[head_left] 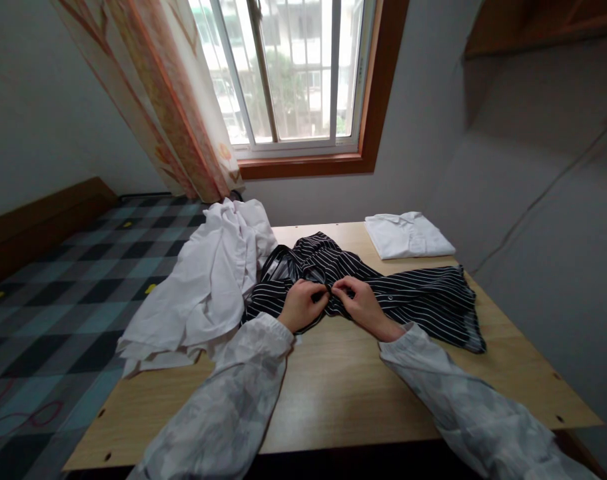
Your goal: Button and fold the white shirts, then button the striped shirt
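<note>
A black shirt with thin white stripes point(408, 297) lies crumpled across the middle of a light wooden table point(333, 393). My left hand point(303, 305) pinches the striped fabric near its button edge. My right hand point(360, 303) grips the same edge right beside it, fingertips almost touching the left ones. Both arms wear pale patterned sleeves.
A heap of white garments point(203, 287) hangs over the table's left edge. A folded white shirt point(406, 235) lies at the far right corner. A bed with a checkered cover point(58, 287) is on the left, a window and curtain point(183, 100) behind, a grey wall at right.
</note>
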The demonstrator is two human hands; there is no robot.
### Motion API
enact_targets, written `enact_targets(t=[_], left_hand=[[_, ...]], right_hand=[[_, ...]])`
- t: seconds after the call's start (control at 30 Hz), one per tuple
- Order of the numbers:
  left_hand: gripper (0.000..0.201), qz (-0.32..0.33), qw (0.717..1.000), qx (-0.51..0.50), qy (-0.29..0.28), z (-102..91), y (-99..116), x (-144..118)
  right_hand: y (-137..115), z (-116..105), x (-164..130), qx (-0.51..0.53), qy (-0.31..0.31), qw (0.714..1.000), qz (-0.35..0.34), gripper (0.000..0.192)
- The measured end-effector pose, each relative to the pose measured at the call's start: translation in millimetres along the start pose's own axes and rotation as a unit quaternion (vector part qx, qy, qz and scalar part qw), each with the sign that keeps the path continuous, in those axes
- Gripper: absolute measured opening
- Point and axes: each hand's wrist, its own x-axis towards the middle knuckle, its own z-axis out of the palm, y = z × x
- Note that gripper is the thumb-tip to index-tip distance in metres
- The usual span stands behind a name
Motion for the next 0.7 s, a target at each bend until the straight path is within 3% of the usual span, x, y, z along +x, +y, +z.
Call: enact_targets(t=[0.2,0.37,0.53,0.7], left_hand=[[0.024,-0.014,0.999,-0.037,-0.005,-3.8,4.9,1.4],[0.012,-0.038,0.997,-0.064,0.024,-1.9,3.1,1.3],[0.018,-0.041,0.998,-0.043,-0.003,-3.3,3.5,1.4],[0.016,-0.035,0.999,-0.04,0.002,-3.7,3.9,1.0]], right_hand=[[-2.3,4.4,-1.4,-0.006,0.006,1.0,0.0,0.015],[-2.8,4.9,-1.4,-0.012,-0.002,1.0,0.015,0.015],[-9.4,2.0,-3.1,-0.01,-0.037,0.999,-0.011,0.012],[-8.0,1.9,-2.8,-0.012,-0.006,1.0,-0.015,0.016]])
